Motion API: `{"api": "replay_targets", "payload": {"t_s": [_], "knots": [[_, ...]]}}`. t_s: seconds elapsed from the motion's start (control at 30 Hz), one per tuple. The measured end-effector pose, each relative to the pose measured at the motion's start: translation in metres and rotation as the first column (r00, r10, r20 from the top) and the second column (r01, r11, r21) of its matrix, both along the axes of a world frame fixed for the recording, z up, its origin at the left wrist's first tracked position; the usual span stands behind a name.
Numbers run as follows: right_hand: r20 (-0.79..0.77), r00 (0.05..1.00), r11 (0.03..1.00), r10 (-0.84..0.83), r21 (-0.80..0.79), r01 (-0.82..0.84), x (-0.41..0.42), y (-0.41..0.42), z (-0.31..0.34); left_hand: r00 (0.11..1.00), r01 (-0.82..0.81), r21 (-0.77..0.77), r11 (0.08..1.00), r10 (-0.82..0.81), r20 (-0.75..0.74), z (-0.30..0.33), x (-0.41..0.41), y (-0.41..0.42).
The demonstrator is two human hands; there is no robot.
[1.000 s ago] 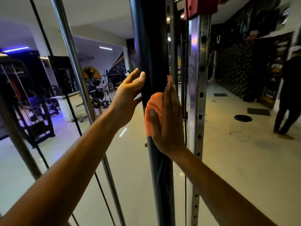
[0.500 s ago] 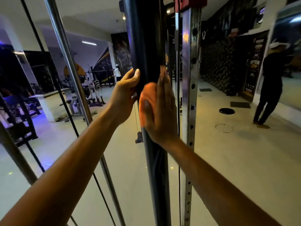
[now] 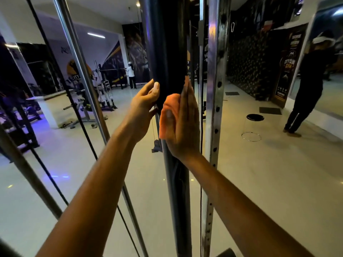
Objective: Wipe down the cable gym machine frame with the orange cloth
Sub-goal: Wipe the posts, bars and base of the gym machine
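Head view. The right hand (image 3: pixel 182 125) presses the orange cloth (image 3: pixel 168 113) flat against the black upright post (image 3: pixel 167 52) of the cable gym machine frame, fingers straight and together, thumb lying over the cloth; the grip is a flat-palmed press, not a curl. The cloth sits between palm and post, on the post's near face, with its left part showing beside the thumb. The left hand (image 3: pixel 143 106) rests on the post's left side, fingers loosely bent with the tips touching it, as if steadying; it holds nothing.

Compared with a second ago, both hands keep the same arrangement on the post and the cloth remains pinned under the right palm. What has shifted is mainly the view, which has turned to the right, so the mirror on the right wall now shows more of a dark-clothed person's reflection (image 3: pixel 308 80). The red block at the top of the chrome perforated upright (image 3: pixel 216 101) has left the picture. Any travel of the cloth along the post is too slight to call. My judgement: the wipe is mid-stroke on this one post, with much of the frame left.

Writing: a banner (image 3: pixel 286 65) on the right reads "CITY CLUB GYM"; on the far wall a round logo (image 3: pixel 74 71) shows "CITY", the rest hidden behind a chrome bar (image 3: pixel 81 71).
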State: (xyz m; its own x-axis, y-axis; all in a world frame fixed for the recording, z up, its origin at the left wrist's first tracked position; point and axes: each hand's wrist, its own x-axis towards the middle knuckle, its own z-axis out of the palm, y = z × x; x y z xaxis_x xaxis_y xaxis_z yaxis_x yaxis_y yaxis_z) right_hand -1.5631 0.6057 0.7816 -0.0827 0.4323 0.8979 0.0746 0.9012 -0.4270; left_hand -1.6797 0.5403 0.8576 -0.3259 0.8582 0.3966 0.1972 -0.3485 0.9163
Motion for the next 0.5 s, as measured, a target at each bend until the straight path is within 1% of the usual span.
{"api": "replay_targets", "payload": {"t_s": [0.1,0.17,0.23,0.3,0.43,0.5], "knots": [[0.055,0.998,0.998,-0.035,-0.045,0.037,0.002,-0.006,-0.051,0.999,-0.025,0.006,1.000,0.025,0.031,-0.021,0.004,-0.002],[0.097,0.995,0.994,-0.028,-0.099,0.037,0.006,-0.011,-0.095,0.997,-0.050,-0.002,0.999,0.050,0.059,-0.036,0.009,-0.004],[0.118,0.993,0.990,-0.014,-0.136,0.030,0.009,-0.015,-0.121,0.996,-0.060,-0.014,0.998,0.061,0.069,-0.049,0.013,-0.008],[0.110,0.994,0.990,-0.002,-0.137,0.017,0.008,-0.014,-0.115,0.996,-0.057,-0.019,0.998,0.058,0.061,-0.057,0.016,-0.009],[0.016,0.999,0.995,0.028,-0.101,-0.026,0.003,-0.006,-0.055,0.996,-0.064,-0.031,0.997,0.066,0.055,-0.060,0.017,-0.011],[0.006,1.000,0.995,0.030,-0.094,-0.029,0.002,-0.004,-0.042,0.996,-0.078,-0.042,0.996,0.080,0.044,-0.063,0.016,-0.013]]}}
